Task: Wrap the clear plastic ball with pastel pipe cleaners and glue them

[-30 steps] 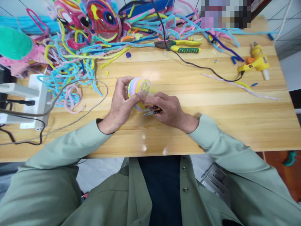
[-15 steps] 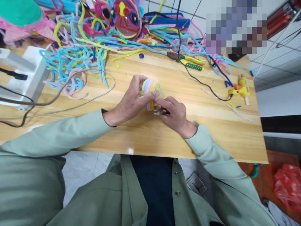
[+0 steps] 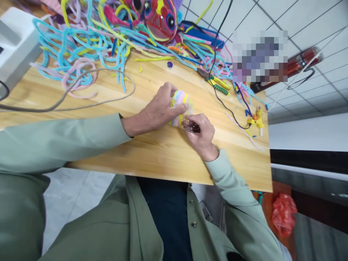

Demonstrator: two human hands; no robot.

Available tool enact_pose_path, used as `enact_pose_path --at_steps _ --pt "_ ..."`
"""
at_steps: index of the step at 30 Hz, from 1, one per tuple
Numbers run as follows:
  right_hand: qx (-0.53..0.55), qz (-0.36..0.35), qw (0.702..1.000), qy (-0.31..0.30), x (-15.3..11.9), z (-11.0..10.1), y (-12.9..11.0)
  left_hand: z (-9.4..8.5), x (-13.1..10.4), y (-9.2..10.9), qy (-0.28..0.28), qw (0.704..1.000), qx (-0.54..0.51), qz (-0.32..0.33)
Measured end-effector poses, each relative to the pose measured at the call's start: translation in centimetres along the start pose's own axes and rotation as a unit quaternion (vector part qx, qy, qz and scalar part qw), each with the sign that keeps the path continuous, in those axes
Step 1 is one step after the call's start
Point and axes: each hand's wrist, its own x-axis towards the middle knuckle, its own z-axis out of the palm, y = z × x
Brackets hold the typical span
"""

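Observation:
Fingers of my left hand (image 3: 162,108) are closed around a small rounded piece striped in pink, yellow and blue fuzzy strips (image 3: 178,98); its right end looks clear. My right hand (image 3: 203,135) is closed on a pair of small dark-handled scissors (image 3: 193,127), tucked in the palm with the metal tips towards the left. The right thumb and forefinger are close against the lower right edge of the striped piece. Whether they pinch anything there cannot be made out.
Behind lie tangled pipe cleaners (image 3: 78,54) and a colourful face-like craft piece (image 3: 162,21). Yellow-green pliers (image 3: 217,84), a blue cap (image 3: 170,64) and a yellow glue gun (image 3: 257,119) rest on the wooden table (image 3: 152,156). A grey cable (image 3: 108,103) crosses at left.
The view has turned and shifted, so the table's right end appears further left. My right hand has tilted, with the scissors drawn closer into the palm. My left hand keeps its grip.

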Motion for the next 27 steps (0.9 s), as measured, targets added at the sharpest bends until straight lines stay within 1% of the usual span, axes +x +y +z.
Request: enact_pose_path --at_steps 6,11,13,18,20,27 --pt "-0.021 -0.016 1.000 0.003 0.0 -0.3 -0.1 0.1 -0.2 0.7 0.007 1.000 -0.010 -0.027" --pt "-0.019 -0.018 1.000 -0.002 -0.1 -0.2 0.0 0.0 -0.1 1.1 -0.011 0.999 0.015 -0.027" --pt "-0.018 -0.015 1.000 -0.006 -0.2 -0.3 0.0 0.0 -0.1 1.6 -0.014 0.999 0.032 -0.035" --pt "-0.003 -0.014 1.000 -0.013 0.0 -0.4 -0.1 -0.1 -0.2 3.3 -0.017 0.995 0.062 -0.082" --pt "0.011 -0.013 1.000 -0.011 0.1 -0.5 -0.1 -0.2 -0.2 3.7 -0.022 0.994 0.066 -0.088" --pt "0.077 -0.002 0.997 -0.006 0.3 -0.4 0.5 -0.4 0.0 3.4 -0.021 0.995 0.045 -0.087"
